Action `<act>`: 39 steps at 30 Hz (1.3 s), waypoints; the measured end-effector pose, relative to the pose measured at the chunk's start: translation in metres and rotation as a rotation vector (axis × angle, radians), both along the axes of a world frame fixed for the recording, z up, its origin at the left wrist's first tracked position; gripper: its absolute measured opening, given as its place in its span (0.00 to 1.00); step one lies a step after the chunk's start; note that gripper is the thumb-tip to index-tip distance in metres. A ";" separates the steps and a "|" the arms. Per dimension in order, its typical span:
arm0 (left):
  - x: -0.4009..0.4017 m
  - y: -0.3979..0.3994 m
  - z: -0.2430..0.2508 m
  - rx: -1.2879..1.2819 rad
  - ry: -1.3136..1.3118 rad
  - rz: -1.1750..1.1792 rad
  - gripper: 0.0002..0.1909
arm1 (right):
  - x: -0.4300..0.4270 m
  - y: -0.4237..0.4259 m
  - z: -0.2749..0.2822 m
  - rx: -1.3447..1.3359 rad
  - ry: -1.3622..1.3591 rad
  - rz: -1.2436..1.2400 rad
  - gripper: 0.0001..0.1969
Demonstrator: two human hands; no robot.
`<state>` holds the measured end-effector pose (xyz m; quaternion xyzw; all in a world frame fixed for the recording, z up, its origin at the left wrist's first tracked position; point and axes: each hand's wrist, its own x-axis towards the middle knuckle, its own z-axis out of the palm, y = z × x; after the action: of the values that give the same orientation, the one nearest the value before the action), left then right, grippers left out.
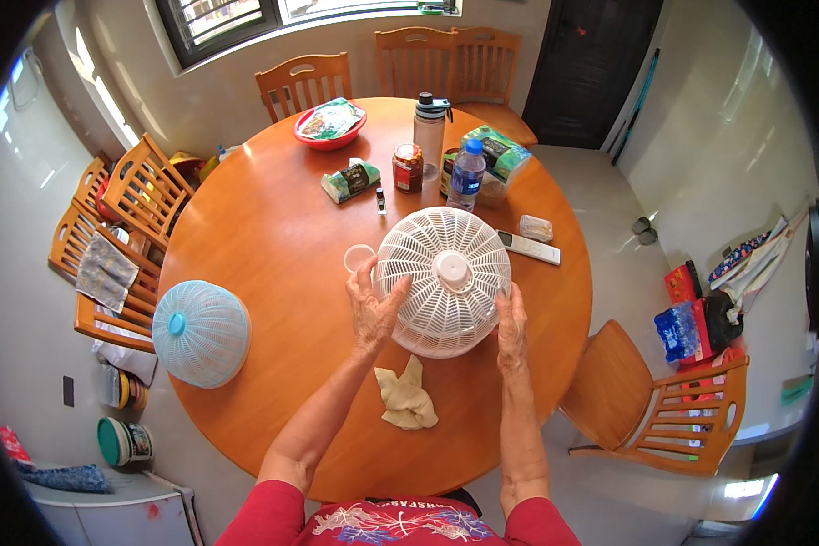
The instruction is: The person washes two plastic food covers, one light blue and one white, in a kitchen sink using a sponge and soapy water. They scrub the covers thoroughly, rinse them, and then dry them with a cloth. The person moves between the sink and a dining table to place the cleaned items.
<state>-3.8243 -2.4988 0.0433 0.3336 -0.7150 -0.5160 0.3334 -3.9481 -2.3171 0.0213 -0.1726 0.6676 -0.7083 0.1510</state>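
Note:
Between my two hands is a white slatted plastic food cover (443, 307) with a round knob on top. My left hand (375, 304) grips its left side, thumb on the slats and fingers along the rim. At the right side, my right hand (512, 327) presses against the cover with the fingers pointing away from me. A crumpled pale yellow cloth (407, 399) lies on the wooden table nearer to me. Just beyond my left fingertips is a small clear round lid or dish (360, 258). What the cover hides beneath it cannot be made out.
A blue food cover (205, 334) stands at the round table's (280, 273) left edge. Behind the white cover are a water bottle (467, 174), a tumbler (428, 136), a jar (408, 168), a tissue pack (351, 181) and a red basin (331, 141). A remote control (532, 248) lies right.

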 end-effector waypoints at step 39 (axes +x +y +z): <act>0.044 0.019 -0.018 0.732 0.075 -0.162 0.45 | 0.029 0.039 -0.016 0.048 -0.076 0.081 0.33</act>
<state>-3.7801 -2.4803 0.0255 0.3541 -0.4946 -0.7740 0.1759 -3.9196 -2.2779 0.0050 -0.1686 0.6708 -0.6914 0.2088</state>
